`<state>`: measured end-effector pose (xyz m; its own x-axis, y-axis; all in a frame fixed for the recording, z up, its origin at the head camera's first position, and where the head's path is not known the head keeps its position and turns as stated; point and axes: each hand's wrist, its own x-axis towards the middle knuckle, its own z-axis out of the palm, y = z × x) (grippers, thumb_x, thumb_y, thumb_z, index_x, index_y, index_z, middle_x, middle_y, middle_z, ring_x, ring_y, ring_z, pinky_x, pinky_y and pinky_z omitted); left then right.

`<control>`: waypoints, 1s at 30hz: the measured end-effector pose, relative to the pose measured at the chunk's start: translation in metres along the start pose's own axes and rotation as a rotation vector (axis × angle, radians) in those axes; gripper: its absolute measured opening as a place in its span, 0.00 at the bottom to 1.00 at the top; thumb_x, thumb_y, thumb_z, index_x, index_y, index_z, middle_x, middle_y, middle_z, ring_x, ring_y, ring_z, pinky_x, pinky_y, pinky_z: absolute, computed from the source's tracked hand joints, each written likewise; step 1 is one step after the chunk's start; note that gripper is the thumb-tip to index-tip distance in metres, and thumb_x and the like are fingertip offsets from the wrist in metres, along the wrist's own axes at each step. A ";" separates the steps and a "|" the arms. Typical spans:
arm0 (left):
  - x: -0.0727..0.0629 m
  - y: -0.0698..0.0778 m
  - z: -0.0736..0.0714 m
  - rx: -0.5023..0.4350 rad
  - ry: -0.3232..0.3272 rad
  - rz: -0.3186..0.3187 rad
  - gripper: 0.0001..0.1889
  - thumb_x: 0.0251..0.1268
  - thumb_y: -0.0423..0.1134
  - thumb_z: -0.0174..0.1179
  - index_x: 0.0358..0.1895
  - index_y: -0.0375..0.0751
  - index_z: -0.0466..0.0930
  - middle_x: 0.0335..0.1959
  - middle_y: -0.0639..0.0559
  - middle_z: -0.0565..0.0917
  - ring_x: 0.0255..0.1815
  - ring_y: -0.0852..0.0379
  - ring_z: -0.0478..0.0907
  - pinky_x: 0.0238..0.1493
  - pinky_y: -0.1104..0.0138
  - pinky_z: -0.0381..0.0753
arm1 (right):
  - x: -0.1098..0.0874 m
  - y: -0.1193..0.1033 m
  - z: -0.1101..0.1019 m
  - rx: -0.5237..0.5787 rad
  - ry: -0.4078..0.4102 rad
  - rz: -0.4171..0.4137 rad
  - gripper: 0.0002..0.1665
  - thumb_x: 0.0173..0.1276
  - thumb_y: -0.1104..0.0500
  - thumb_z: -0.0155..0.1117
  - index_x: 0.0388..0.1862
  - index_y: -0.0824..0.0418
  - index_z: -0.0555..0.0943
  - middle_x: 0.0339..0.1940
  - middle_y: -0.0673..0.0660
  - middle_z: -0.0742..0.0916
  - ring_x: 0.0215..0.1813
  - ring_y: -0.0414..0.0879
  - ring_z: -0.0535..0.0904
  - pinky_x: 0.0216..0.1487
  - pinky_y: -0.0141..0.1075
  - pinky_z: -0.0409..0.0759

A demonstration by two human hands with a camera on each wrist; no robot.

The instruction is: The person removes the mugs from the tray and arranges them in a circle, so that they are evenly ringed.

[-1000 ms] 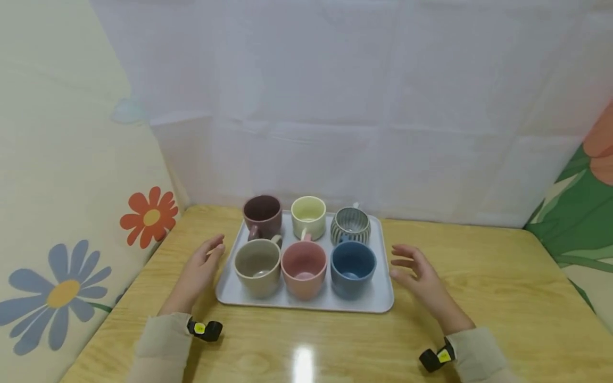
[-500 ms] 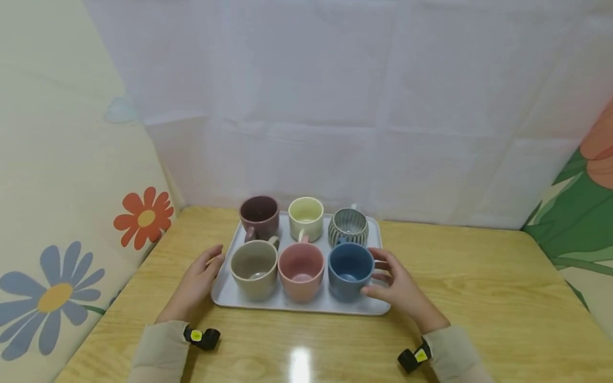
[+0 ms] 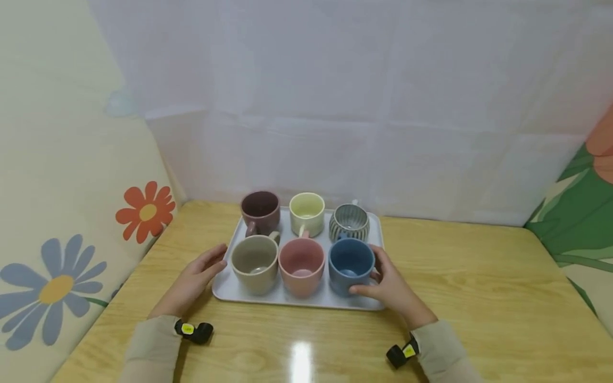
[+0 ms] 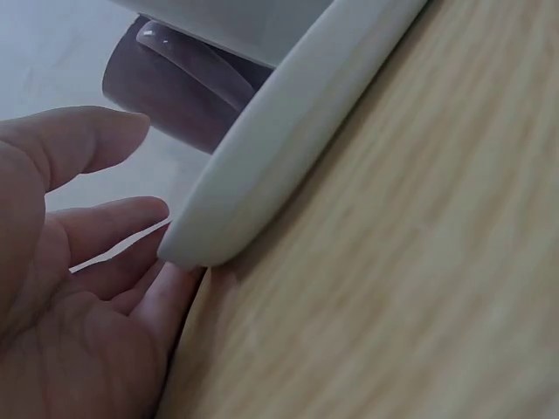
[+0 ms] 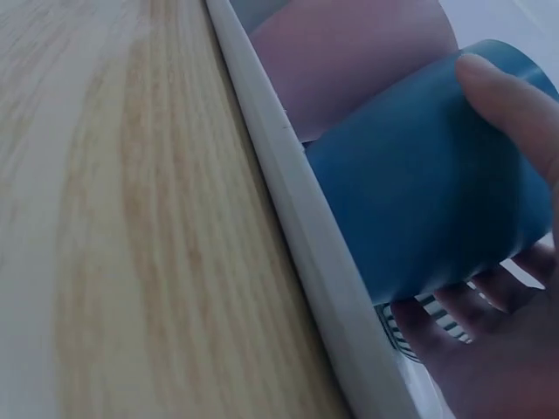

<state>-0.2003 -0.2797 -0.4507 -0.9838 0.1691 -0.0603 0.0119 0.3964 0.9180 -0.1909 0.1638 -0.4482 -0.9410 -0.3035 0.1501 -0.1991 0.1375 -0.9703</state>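
Note:
My right hand (image 3: 394, 291) holds the blue mug (image 3: 351, 274) at the front right of a white tray (image 3: 226, 284). In the right wrist view the thumb lies on the near side of this mug and the fingers (image 5: 476, 310) bend along its other side. At the tray's left edge is my left hand (image 3: 192, 279). The left wrist view shows its lower fingers (image 4: 166, 301) touching the tray rim (image 4: 253, 175), with the thumb held apart from it. A pink mug (image 3: 301, 271) and a beige mug (image 3: 256, 268) stand left of the blue one.
Behind stand a dark plum mug (image 3: 261, 213), a pale yellow mug (image 3: 307, 215) and a striped grey mug (image 3: 348, 226). The tray lies on a wooden table (image 3: 479, 282). A white cloth (image 3: 306, 106) hangs behind, with flowered cloth (image 3: 52, 159) at the left.
My right hand has moved left from beside the tray and taken hold of the blue mug. My left hand stays by the tray's left edge, its thumb now nearer the rim.

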 end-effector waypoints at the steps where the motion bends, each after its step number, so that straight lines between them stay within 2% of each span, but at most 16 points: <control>1: 0.001 -0.001 0.000 0.005 -0.003 0.007 0.38 0.79 0.53 0.53 0.80 0.34 0.52 0.79 0.35 0.60 0.78 0.40 0.56 0.60 0.85 0.63 | 0.000 0.000 0.000 -0.003 0.003 0.006 0.56 0.51 0.65 0.84 0.75 0.63 0.61 0.72 0.64 0.72 0.75 0.60 0.63 0.74 0.60 0.63; 3: 0.002 -0.003 0.000 0.012 -0.008 0.021 0.38 0.79 0.52 0.53 0.80 0.34 0.52 0.78 0.34 0.60 0.78 0.39 0.56 0.56 0.88 0.62 | -0.001 0.001 0.002 -0.009 0.006 0.019 0.58 0.50 0.65 0.84 0.76 0.61 0.60 0.73 0.63 0.72 0.76 0.59 0.62 0.74 0.61 0.61; 10: 0.002 -0.008 -0.005 0.000 -0.013 0.043 0.36 0.80 0.48 0.53 0.81 0.36 0.51 0.79 0.37 0.59 0.79 0.39 0.54 0.58 0.87 0.63 | 0.001 0.002 0.004 -0.032 0.016 0.041 0.59 0.49 0.64 0.85 0.77 0.55 0.61 0.74 0.58 0.72 0.76 0.57 0.63 0.74 0.60 0.62; 17: 0.001 -0.007 -0.005 -0.043 -0.038 0.042 0.35 0.79 0.40 0.55 0.81 0.35 0.50 0.79 0.36 0.58 0.79 0.38 0.53 0.60 0.86 0.65 | 0.000 0.002 0.003 -0.072 0.049 0.019 0.58 0.46 0.64 0.87 0.75 0.56 0.65 0.71 0.58 0.76 0.74 0.58 0.67 0.71 0.59 0.68; 23: 0.001 -0.013 -0.006 -0.086 -0.083 0.063 0.39 0.75 0.31 0.56 0.81 0.32 0.45 0.80 0.33 0.53 0.79 0.37 0.53 0.61 0.82 0.67 | -0.001 0.002 0.002 -0.084 0.041 0.009 0.58 0.46 0.63 0.87 0.75 0.56 0.66 0.70 0.59 0.76 0.72 0.58 0.69 0.68 0.56 0.73; 30: 0.003 -0.014 -0.009 -0.082 -0.095 0.075 0.38 0.75 0.29 0.54 0.81 0.32 0.43 0.81 0.32 0.51 0.79 0.37 0.51 0.61 0.82 0.67 | 0.002 0.001 0.003 -0.095 0.041 0.020 0.57 0.46 0.61 0.87 0.75 0.55 0.66 0.69 0.58 0.77 0.70 0.56 0.71 0.66 0.50 0.77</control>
<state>-0.2048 -0.2925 -0.4599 -0.9594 0.2812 -0.0238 0.0658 0.3050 0.9501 -0.1919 0.1610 -0.4498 -0.9552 -0.2608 0.1400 -0.2030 0.2328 -0.9511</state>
